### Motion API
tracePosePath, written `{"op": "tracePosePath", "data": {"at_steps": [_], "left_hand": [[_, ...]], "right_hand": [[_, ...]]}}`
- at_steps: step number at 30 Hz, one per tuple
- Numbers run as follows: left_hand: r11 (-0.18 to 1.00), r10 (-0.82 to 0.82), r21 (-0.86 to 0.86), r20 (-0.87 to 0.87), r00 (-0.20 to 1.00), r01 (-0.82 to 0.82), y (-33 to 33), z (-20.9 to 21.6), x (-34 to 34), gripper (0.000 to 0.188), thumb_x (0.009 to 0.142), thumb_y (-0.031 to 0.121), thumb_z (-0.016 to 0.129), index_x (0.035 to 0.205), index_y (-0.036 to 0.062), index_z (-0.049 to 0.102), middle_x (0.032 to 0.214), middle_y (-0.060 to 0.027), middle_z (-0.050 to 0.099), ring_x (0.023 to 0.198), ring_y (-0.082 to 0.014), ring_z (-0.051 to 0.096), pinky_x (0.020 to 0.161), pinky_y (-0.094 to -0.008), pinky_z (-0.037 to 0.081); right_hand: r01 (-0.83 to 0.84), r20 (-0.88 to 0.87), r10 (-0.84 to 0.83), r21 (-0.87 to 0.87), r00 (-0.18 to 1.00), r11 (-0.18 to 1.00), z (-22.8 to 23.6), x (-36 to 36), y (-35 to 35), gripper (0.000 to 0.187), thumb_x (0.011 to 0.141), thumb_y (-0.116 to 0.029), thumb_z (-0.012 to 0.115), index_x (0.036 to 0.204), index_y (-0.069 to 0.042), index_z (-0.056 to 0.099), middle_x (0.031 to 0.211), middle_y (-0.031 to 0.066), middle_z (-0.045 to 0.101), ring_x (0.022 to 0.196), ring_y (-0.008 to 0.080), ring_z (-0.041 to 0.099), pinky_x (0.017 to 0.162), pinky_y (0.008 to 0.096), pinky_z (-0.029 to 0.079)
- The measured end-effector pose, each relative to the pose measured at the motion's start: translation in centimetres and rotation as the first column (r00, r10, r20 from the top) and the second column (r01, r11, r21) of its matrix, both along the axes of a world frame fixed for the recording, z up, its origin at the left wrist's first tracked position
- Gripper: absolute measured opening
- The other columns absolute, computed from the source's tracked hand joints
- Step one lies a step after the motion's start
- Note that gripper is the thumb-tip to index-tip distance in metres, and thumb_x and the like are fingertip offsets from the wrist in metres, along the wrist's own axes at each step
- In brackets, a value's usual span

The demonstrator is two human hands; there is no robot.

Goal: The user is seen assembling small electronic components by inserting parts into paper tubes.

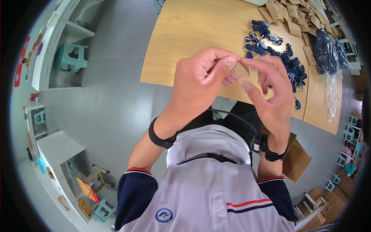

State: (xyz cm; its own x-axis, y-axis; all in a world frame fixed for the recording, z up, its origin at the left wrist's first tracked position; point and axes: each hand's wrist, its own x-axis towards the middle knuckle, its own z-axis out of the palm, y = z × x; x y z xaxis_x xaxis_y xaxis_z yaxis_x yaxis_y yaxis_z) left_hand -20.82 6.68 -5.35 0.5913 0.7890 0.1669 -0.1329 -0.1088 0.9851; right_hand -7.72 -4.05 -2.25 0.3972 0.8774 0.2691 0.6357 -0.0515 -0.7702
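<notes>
My left hand (203, 73) is raised over the near edge of the wooden table, thumb pressed against the bent index finger. In that pinch is a small brown kraft-paper piece (242, 69), mostly hidden by the fingers. My right hand (273, 79) is close by on the right. Its index fingertip meets the top of the paper piece, while the thumb stands apart and the fingers are loosely spread. Just beyond the right hand, a pile of small dark-blue pieces with thin cords (295, 71) lies on the table; their exact kind cannot be made out.
Many flat kraft-paper packets (288, 13) heap at the table's (193, 31) far right. Beside them is a clear plastic bag of dark items (326, 52). An open cardboard box (297, 160) stands on the floor at right. Green stools (71, 58) and white shelving (50, 50) are at left.
</notes>
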Motion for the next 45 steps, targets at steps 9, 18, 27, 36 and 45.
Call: {"op": "tracePosePath", "data": {"at_steps": [9,18,27,36,45], "left_hand": [[0.800,-0.599,-0.122,-0.204,0.774,0.587,0.9,2.2,-0.2,0.021,0.098,0.015,0.055,0.109,0.0010,0.066,0.074,-0.0089,0.069,0.059,-0.0105,0.064,0.053,-0.0255,0.047],[0.436,-0.900,0.014,-0.011,0.437,0.900,0.4,1.2,2.7,0.009,0.095,0.013,0.059,0.095,0.0089,0.067,0.067,-0.0006,0.065,0.053,-0.0107,0.063,0.049,-0.0227,0.042],[0.740,-0.545,0.497,0.048,0.837,0.453,-1.5,0.0,3.3,0.085,0.067,0.010,0.087,0.139,0.0055,0.042,0.128,-0.0097,0.059,0.090,-0.0159,0.059,0.067,-0.0280,0.047],[0.610,-0.589,0.695,0.078,0.804,0.380,-1.2,0.8,5.6,0.093,0.059,0.004,0.092,0.129,0.0082,0.031,0.126,-0.0298,0.055,0.115,-0.0368,0.060,0.081,-0.0337,0.055],[0.767,-0.176,0.623,-0.023,0.984,0.152,5.8,4.2,3.0,0.086,0.068,0.013,0.087,0.130,0.0070,0.027,0.123,-0.0251,0.056,0.112,-0.0313,0.059,0.095,-0.0393,0.045]], "right_hand": [[-0.242,-0.277,0.174,-0.234,0.945,0.942,-2.6,3.2,-2.0,0.044,0.067,-0.007,0.084,0.106,0.001,0.065,0.074,0.0128,0.067,0.065,0.0148,0.063,0.065,0.0302,0.050],[-0.863,-0.842,0.468,0.006,0.268,0.505,-3.0,4.7,-1.8,0.090,0.046,0.001,0.096,0.125,0.000,0.051,0.122,0.0091,0.058,0.095,0.0159,0.066,0.074,0.0330,0.058],[-0.368,-0.846,0.463,0.355,0.264,0.860,-4.7,4.2,-2.6,0.068,0.082,-0.075,0.053,0.077,-0.007,0.050,0.086,0.0095,0.059,0.071,0.0157,0.052,0.059,0.0254,0.042],[-0.453,-0.810,0.585,0.511,0.031,0.731,-5.7,4.1,-2.0,0.081,0.075,-0.085,0.044,0.080,-0.005,0.054,0.096,0.0091,0.060,0.086,0.0143,0.056,0.071,0.0268,0.047],[-0.100,-0.760,0.206,0.183,0.617,0.978,-5.2,5.1,-7.2,0.032,0.088,-0.017,0.067,0.112,-0.002,0.053,0.103,0.0048,0.060,0.086,0.0124,0.056,0.080,0.0275,0.046]]}}
